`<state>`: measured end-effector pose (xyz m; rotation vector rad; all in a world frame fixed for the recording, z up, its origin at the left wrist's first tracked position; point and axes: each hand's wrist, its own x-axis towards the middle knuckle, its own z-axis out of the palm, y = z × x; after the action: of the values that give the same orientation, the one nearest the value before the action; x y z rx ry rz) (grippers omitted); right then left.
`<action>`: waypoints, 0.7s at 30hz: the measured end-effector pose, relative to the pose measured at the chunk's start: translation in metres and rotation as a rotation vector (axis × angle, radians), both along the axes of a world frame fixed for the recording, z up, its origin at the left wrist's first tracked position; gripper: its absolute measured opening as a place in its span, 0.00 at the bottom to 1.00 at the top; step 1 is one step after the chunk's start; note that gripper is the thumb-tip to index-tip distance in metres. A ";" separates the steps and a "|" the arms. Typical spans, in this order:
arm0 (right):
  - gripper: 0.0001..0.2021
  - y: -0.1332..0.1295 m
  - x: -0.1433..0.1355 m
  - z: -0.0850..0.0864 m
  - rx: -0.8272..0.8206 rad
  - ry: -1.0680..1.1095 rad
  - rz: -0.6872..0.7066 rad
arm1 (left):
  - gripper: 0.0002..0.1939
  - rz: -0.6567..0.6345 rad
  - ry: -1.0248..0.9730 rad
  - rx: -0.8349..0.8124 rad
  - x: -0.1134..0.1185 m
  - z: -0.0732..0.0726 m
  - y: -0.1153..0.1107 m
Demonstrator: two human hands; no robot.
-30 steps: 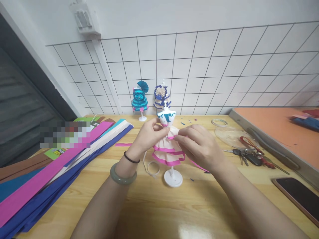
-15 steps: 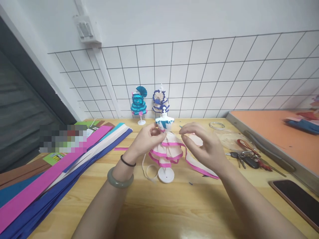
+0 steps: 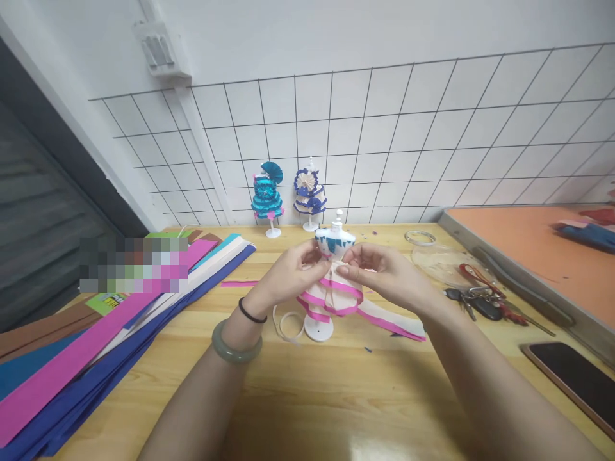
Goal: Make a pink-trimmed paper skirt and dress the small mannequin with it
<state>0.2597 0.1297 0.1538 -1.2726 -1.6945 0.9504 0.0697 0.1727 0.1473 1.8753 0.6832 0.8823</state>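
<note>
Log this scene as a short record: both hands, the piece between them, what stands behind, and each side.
Left hand: pinching the skirt near its waist
Right hand: thumb and fingertips on the skirt's waist
Piece: small white mannequin; cream skirt, pink edging
Behind: teal mannequin; cream-and-blue mannequin
Left side: coloured paper strips
Right side: keys; phone; orange board

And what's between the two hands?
In the head view, the white mannequin in its pink-edged skirt is between the left hand and right hand.
</note>
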 end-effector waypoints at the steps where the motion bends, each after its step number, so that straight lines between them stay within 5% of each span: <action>1: 0.16 -0.001 0.000 0.001 -0.038 0.025 0.003 | 0.12 0.004 0.007 0.008 0.000 0.000 0.000; 6: 0.17 -0.004 -0.002 0.002 -0.154 0.095 0.009 | 0.14 -0.051 0.002 -0.008 0.001 0.002 -0.003; 21: 0.14 -0.004 -0.003 0.002 -0.059 0.044 0.023 | 0.15 -0.006 0.020 0.055 0.001 -0.002 0.000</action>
<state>0.2572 0.1253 0.1558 -1.2635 -1.6621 1.0414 0.0706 0.1727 0.1457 1.9361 0.6712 0.8881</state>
